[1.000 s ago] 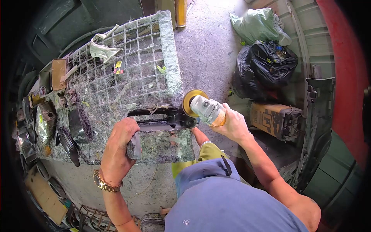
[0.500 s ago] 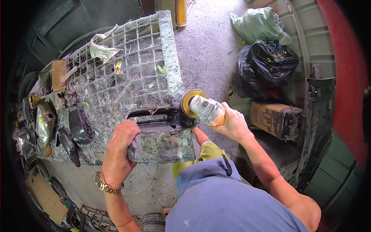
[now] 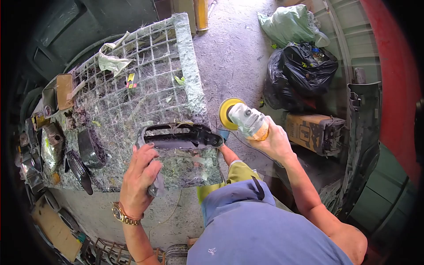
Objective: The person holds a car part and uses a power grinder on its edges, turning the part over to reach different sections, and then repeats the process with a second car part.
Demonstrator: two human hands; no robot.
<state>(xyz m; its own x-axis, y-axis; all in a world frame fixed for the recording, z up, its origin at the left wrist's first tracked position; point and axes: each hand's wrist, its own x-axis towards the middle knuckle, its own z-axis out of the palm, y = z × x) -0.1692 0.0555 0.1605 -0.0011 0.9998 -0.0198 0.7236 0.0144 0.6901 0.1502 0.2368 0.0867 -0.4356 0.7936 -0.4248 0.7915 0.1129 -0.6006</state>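
My right hand (image 3: 277, 140) grips an angle grinder (image 3: 248, 121) by its body. Its yellow disc (image 3: 227, 113) stands off the right end of a long black plastic part (image 3: 185, 139) with an open slot along it. That part lies along the near side of a wire-mesh table (image 3: 191, 73) coated in fibres. At the part's left end is my left hand (image 3: 140, 170), fingers curled and fingertips close to the rim. A soft grey piece like a rag (image 3: 155, 184) sticks out from under its palm.
Dark glossy parts (image 3: 78, 171), a pale cloth (image 3: 114, 62) and a brown block (image 3: 65, 91) lie on the table. Right of it are a black rubbish bag (image 3: 302, 77), a green bag (image 3: 289, 26) and a cardboard box (image 3: 311, 134). The grinder's cord (image 3: 247, 145) hangs near my legs.
The grinder has moved right, its disc now apart from the black part's end. My left hand has shifted down slightly, its fingers loosened from around the part's left end.
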